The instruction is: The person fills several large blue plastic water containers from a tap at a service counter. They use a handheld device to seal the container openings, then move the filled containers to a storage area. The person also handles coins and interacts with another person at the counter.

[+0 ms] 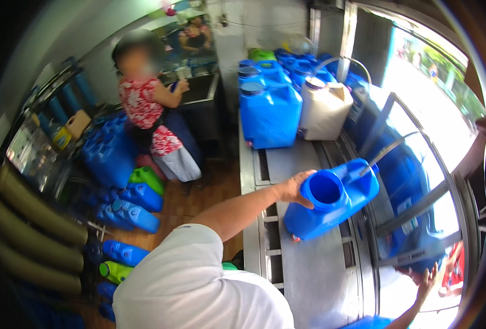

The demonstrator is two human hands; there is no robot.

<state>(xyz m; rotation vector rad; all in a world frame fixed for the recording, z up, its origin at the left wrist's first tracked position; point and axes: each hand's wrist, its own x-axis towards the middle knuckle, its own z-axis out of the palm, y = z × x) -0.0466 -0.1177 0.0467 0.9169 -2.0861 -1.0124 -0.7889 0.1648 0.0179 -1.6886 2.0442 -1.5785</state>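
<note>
My left hand (pixel 301 190) grips the wide neck of a blue plastic water jug (pixel 333 218), with its thumb at the rim. The jug's mouth is uncapped, and it stands on the metal counter (pixel 317 263). A curved hose (pixel 385 153) reaches down by the jug's handle. Close to the sliding window frame, my right hand (pixel 428 281) is raised with its fingers apart and nothing in it. Below that arm, part of another blue container (pixel 366 323) shows at the bottom edge.
Several capped blue jugs (pixel 269 111) and a whitish jug (pixel 325 109) crowd the counter's far end. A co-worker (pixel 146 111) stands by a sink (pixel 197 88). Blue and green jugs (pixel 138 216) line the floor at left, near large tan cylinders (pixel 41 242). Someone in red (pixel 455 267) is outside.
</note>
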